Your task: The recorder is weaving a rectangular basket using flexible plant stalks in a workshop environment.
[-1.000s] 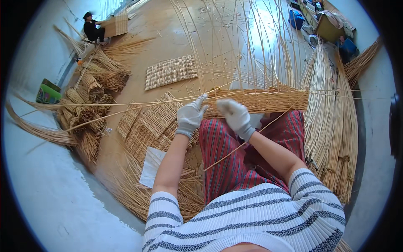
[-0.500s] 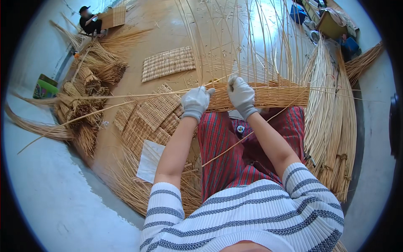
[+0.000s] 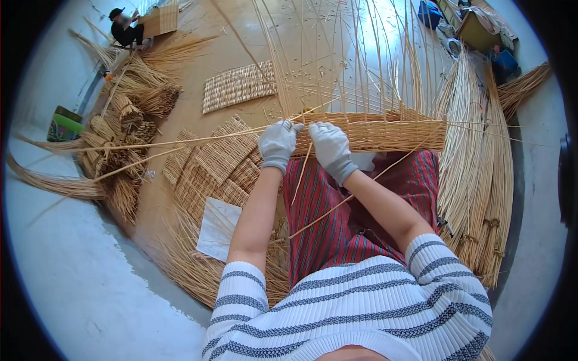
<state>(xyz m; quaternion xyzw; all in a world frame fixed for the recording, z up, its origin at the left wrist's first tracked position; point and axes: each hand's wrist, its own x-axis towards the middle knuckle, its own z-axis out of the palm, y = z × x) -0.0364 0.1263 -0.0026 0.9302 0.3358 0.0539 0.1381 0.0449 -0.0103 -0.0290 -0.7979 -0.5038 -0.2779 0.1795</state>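
Note:
A long, narrow piece of wicker weaving (image 3: pixel 385 135) lies across my lap, with tall upright wicker rods (image 3: pixel 361 66) rising from its far side. My left hand (image 3: pixel 278 144), in a white glove, is closed around its left end, where long loose strands (image 3: pixel 180 144) run out leftward. Close beside it, my gloved right hand (image 3: pixel 330 147) has its fingers curled at the upper edge, pinching a wicker strand. The strand's thin end (image 3: pixel 301 174) hangs between the hands over my red striped trousers (image 3: pixel 319 222). The fingertips partly hide the grip.
Woven mats (image 3: pixel 229 150) and a white sheet (image 3: pixel 218 228) lie to the left, before bundled rods (image 3: pixel 129 126). Another mat (image 3: pixel 239 87) is farther off. Long pale rods (image 3: pixel 472 180) lean at the right. A seated person (image 3: pixel 125 30) works with a panel at the far left.
My right hand has come left and slightly down, close to my left hand. A strand end now dangles between them, and a rod slants up at the upper left.

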